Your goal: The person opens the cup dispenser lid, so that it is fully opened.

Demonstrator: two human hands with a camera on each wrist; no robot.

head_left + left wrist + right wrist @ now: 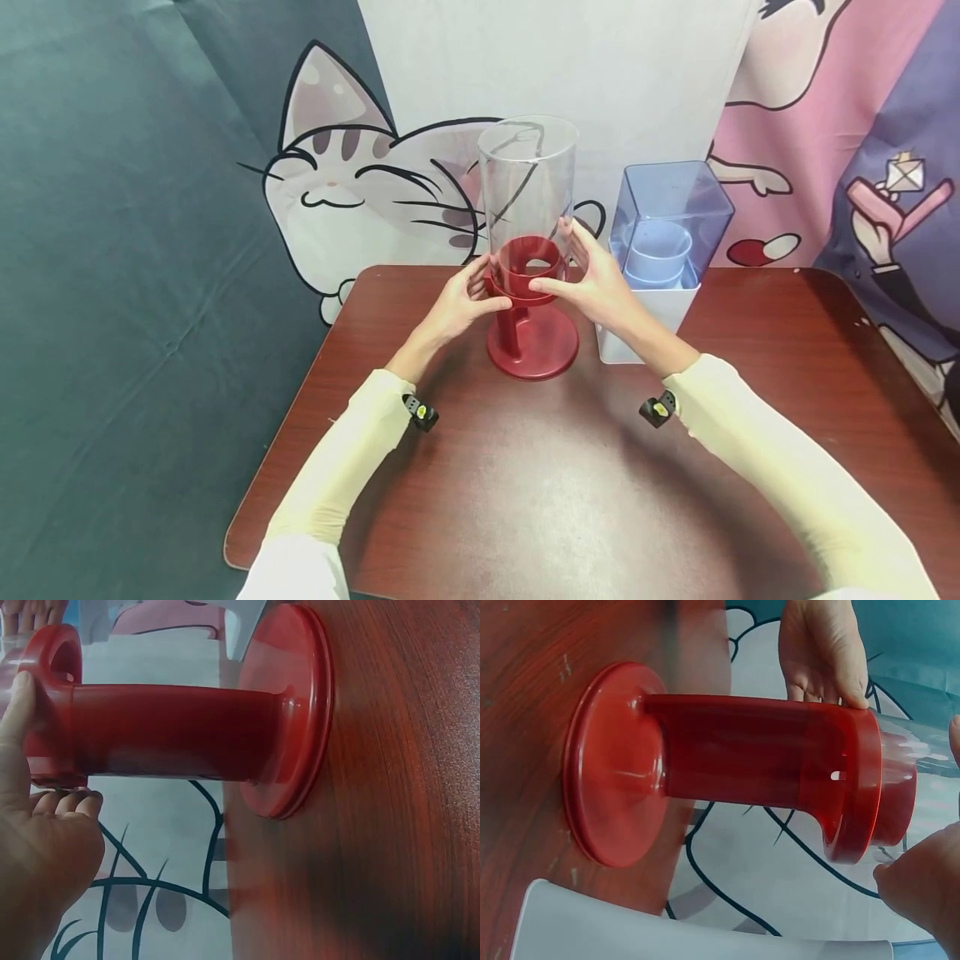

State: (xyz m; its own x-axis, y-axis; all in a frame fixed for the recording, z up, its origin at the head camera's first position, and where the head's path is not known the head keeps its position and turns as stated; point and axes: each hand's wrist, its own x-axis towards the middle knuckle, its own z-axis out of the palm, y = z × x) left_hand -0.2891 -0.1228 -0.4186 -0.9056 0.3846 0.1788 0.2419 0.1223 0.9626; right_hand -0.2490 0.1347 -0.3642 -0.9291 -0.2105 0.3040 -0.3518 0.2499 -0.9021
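Observation:
A red stand (542, 343) with a round base, an upright post and a ring on top stands on the table. Above its ring rises an open clear cylinder (528, 187), with a red collar showing through its lower wall. My left hand (457, 300) holds the ring from the left; in the left wrist view its thumb (19, 712) lies on the ring and its fingers curl beneath. My right hand (603, 287) grips the cylinder's lower part from the right, thumb in front. In the right wrist view the ring (859, 787) sits close below the collar (896, 791).
A white bin (652, 321) with a translucent blue upper part (675, 196) stands right of the stand, close to my right forearm. Cartoon-printed cloth (330, 225) hangs behind the brown table (510, 475).

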